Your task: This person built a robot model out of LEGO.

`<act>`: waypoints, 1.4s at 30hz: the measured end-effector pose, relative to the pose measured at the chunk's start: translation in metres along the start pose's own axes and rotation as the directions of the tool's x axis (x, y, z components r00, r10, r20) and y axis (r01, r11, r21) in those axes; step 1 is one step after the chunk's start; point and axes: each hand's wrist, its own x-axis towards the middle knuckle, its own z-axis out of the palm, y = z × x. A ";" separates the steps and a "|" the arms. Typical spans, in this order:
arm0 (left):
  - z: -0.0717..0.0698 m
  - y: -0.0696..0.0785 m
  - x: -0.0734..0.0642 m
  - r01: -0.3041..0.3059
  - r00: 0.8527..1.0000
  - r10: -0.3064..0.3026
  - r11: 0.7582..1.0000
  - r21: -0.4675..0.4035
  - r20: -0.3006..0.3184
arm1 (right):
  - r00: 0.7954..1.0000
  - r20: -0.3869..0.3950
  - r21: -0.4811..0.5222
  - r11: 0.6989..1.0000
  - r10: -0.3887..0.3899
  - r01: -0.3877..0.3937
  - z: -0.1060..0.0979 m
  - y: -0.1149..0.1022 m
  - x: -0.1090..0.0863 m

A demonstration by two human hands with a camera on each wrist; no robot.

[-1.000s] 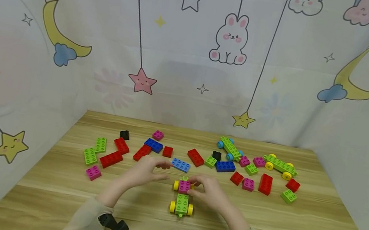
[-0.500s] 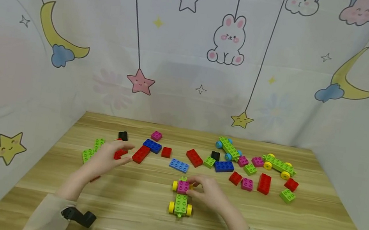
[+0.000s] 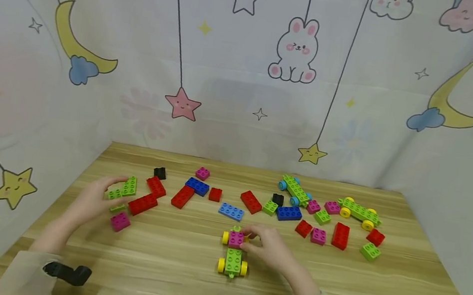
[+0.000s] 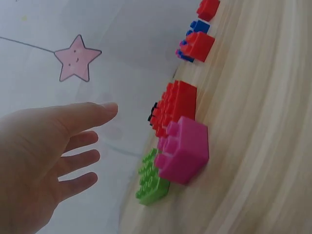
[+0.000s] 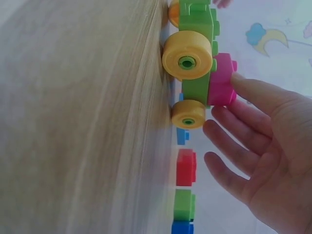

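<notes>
A green wheeled car base with yellow wheels stands at the table's middle. A pink brick sits on its far end. My right hand holds that brick at its right side; in the right wrist view the thumb touches it. At the left my left hand is over the green bricks, thumb and fingers spread apart and partly hiding one of them. Its fingers hold nothing in the left wrist view. Another pink brick lies just nearer than the green ones.
Red bricks lie just right of my left hand. Across the back are a light blue brick, dark blue bricks and several small ones. Two more green car bases, one blue-wheeled, one yellow-wheeled, stand back right.
My left hand has moved left from near the car base, past the red bricks, to the green bricks. My right hand has stayed at the pink brick on the base.
</notes>
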 end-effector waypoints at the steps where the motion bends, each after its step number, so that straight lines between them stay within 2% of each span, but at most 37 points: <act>1: 0.000 -0.006 0.000 -0.002 1.000 0.002 1.000 0.002 -0.003 | 1.000 0.002 0.002 1.000 0.004 -0.004 0.000 0.000 0.000; 7: -0.002 -0.036 -0.003 -0.028 1.000 0.028 0.999 -0.017 -0.003 | 1.000 0.007 0.005 1.000 0.005 -0.005 0.000 0.000 -0.001; 13: -0.004 -0.054 -0.004 -0.046 0.997 0.049 0.998 -0.040 0.067 | 1.000 0.008 0.003 1.000 0.005 -0.005 0.000 0.000 -0.001; 17: -0.001 -0.062 -0.004 -0.009 0.993 0.013 0.999 -0.037 0.118 | 1.000 0.010 -0.002 1.000 0.007 -0.007 0.000 0.000 0.000; 27: 0.007 -0.068 -0.003 0.020 0.989 -0.008 0.996 -0.084 0.146 | 1.000 0.001 -0.017 1.000 -0.001 0.001 0.000 0.000 -0.001; 35: 0.011 -0.071 0.000 0.003 0.990 0.004 0.999 -0.054 0.140 | 1.000 -0.001 -0.017 1.000 0.002 -0.002 0.001 0.001 0.000; 42: 0.012 -0.072 0.001 0.014 0.991 -0.008 0.999 -0.040 0.132 | 1.000 -0.005 -0.019 1.000 0.010 -0.010 0.002 0.001 -0.001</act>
